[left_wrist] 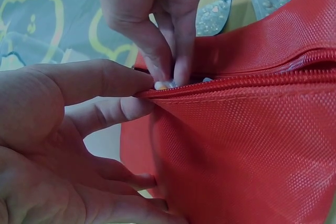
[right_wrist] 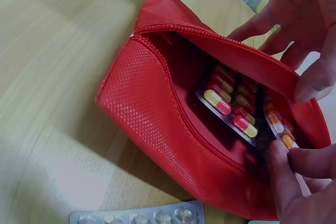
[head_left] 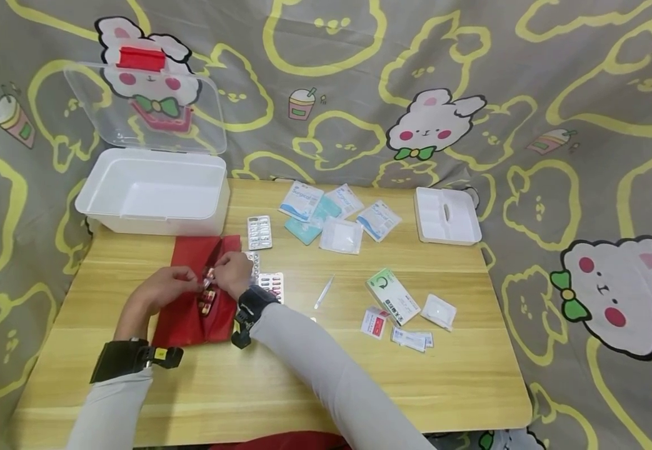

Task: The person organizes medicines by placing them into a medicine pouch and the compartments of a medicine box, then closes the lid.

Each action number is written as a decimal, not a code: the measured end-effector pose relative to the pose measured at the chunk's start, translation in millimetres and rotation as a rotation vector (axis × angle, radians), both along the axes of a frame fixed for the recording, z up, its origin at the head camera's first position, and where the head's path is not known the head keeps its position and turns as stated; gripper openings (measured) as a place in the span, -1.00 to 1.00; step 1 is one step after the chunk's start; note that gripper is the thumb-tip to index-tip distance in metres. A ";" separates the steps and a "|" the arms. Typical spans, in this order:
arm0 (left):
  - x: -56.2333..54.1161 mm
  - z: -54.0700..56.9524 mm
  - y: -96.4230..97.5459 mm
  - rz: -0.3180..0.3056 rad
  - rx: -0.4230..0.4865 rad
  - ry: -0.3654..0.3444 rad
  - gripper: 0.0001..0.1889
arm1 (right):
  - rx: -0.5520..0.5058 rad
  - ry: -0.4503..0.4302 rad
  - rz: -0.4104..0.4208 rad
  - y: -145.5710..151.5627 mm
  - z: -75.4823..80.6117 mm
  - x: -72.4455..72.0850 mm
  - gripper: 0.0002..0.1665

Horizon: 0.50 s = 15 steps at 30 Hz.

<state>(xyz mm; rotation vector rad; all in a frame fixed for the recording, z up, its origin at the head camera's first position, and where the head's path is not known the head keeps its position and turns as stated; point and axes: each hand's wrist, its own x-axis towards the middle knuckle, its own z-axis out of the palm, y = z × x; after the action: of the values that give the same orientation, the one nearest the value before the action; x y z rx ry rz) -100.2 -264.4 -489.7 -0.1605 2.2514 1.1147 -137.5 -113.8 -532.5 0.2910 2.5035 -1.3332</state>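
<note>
A red zip pouch (head_left: 176,322) lies on the table with its zipper undone and its mouth spread. My left hand (head_left: 162,289) pinches one zipper edge between thumb and forefinger, the other fingers against the pouch's side. Reaching into the mouth, my right hand (head_left: 233,273) pinches a blister pack of orange-and-white capsules (right_wrist: 276,123) by its end. Beside that pack, inside the pouch, sits a blister pack of red-and-yellow capsules (right_wrist: 226,103). The lower parts of both packs are hidden by the pouch.
More blister packs (head_left: 259,232) lie right of the pouch. An open white box (head_left: 162,225) stands behind it. Surgical packets (head_left: 379,220), tweezers (head_left: 324,292), a green-and-white carton (head_left: 393,297) and a white tray (head_left: 447,215) are farther right.
</note>
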 end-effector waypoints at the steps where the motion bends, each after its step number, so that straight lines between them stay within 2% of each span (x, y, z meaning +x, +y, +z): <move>1: -0.1 0.5 0.5 0.001 -0.001 0.003 -0.81 | 0.005 0.000 -0.002 -0.2 -0.6 -0.6 -0.84; 6: -1.2 1.2 2.1 -0.007 -0.008 0.024 -0.81 | 0.074 0.014 0.035 0.0 -1.8 -2.9 -0.86; 12: -3.1 -1.2 4.7 -0.007 -0.004 0.028 -0.81 | 0.146 0.074 0.085 5.0 -3.6 -2.1 -0.85; 15: -2.1 -1.9 5.8 0.005 0.009 0.008 -0.80 | 0.175 0.110 0.155 13.8 -1.1 -3.9 -0.86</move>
<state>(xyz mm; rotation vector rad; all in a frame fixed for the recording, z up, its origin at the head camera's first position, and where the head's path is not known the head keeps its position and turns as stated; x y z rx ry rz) -102.3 -258.6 -491.6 -0.1585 2.2534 1.1297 -141.4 -100.0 -533.6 0.0589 2.6768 -1.1013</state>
